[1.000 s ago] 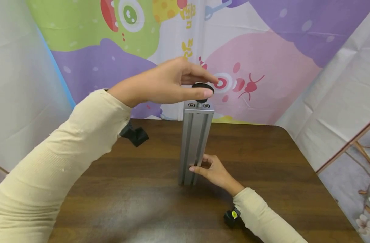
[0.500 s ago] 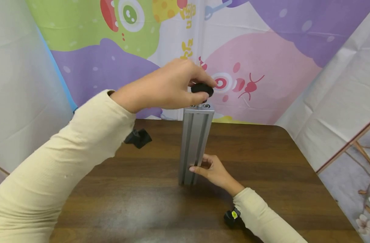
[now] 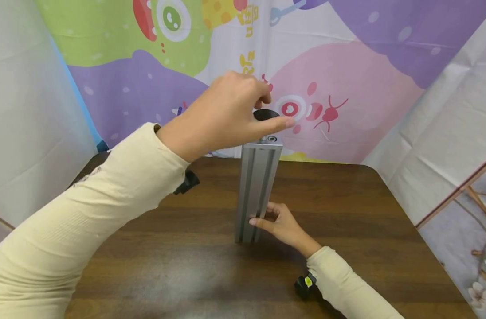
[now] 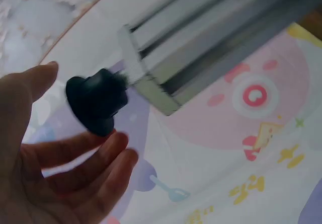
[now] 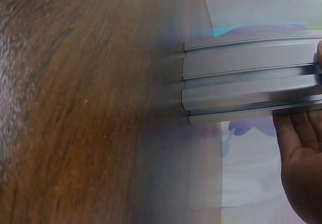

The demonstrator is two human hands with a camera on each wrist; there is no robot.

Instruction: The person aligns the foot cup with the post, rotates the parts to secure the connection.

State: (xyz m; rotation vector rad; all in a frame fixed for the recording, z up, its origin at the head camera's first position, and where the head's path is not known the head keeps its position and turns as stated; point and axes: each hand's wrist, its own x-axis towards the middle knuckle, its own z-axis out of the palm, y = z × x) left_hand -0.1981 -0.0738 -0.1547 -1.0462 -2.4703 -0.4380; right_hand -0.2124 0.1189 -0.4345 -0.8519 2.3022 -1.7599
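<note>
A silver aluminium profile (image 3: 259, 190) with long grooves stands upright on the table. From its top end projects a black levelling foot (image 4: 95, 100) on a short threaded stud. My left hand (image 3: 231, 110) is around the foot, with the thumb stretched out and apart from it in the left wrist view. There, the fingertips lie at the foot's lower rim; whether they touch it I cannot tell. Low on the profile, my right hand (image 3: 280, 223) grips it between thumb and fingers. In the right wrist view only part of this hand shows, beside the grooved profile.
The brown wooden table (image 3: 339, 204) carries the profile. Behind it hangs a colourful cartoon backdrop (image 3: 346, 102), with white sheets (image 3: 446, 115) at the sides. Dark wrist camera mounts (image 3: 304, 285) hang below the sleeves.
My left fingers and thumb closed around the levelling foot half a second ago. Now the thumb has swung outward and the wrist has turned. The right hand and the profile have stayed put.
</note>
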